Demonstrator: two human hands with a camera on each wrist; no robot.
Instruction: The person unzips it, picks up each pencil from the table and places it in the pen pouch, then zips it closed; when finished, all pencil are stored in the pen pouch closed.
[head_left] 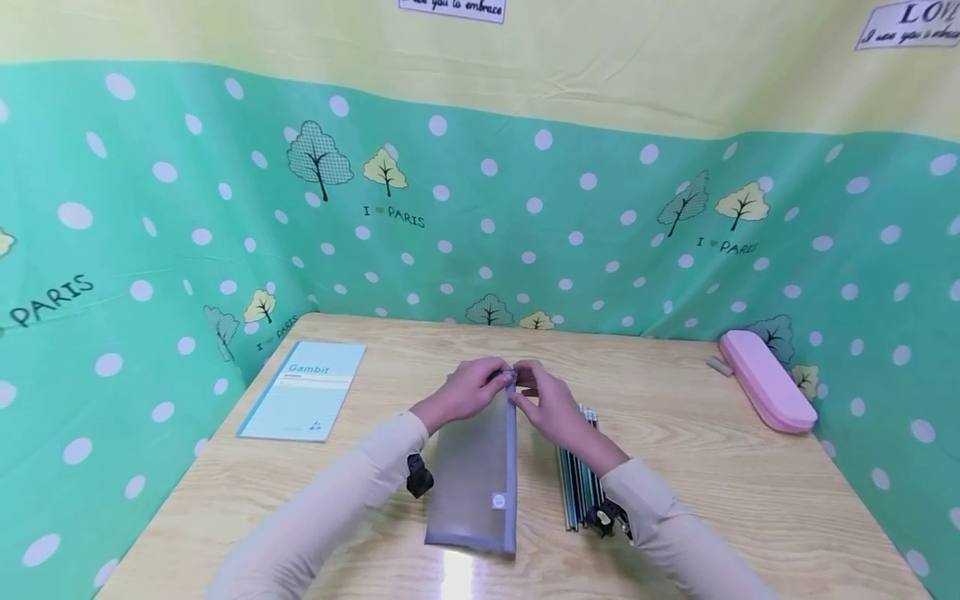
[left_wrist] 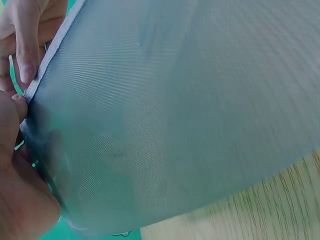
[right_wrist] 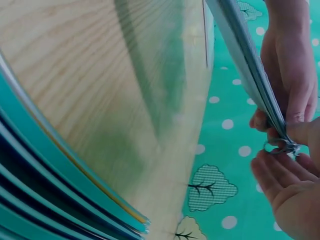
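Observation:
A grey, see-through mesh zip pouch (head_left: 471, 475) is held lengthwise, its far end raised off the table. My left hand (head_left: 477, 387) grips the pouch's far corner beside the zip edge. At that same corner, my right hand (head_left: 553, 407) pinches the zipper pull (right_wrist: 278, 146), a small metal ring, between thumb and fingers. In the left wrist view the mesh (left_wrist: 150, 110) fills most of the picture, with fingertips along its edge. A row of teal and dark pencils (head_left: 576, 487) lies under my right forearm, partly hidden by it.
A light blue notebook (head_left: 311, 392) marked Gambit lies at the left of the wooden table (head_left: 660, 400). On the far right stands a pink pencil case (head_left: 768, 379), with a small grey eraser-like block (head_left: 719, 366) beside it. A green patterned curtain (head_left: 517, 225) hangs behind and at the sides.

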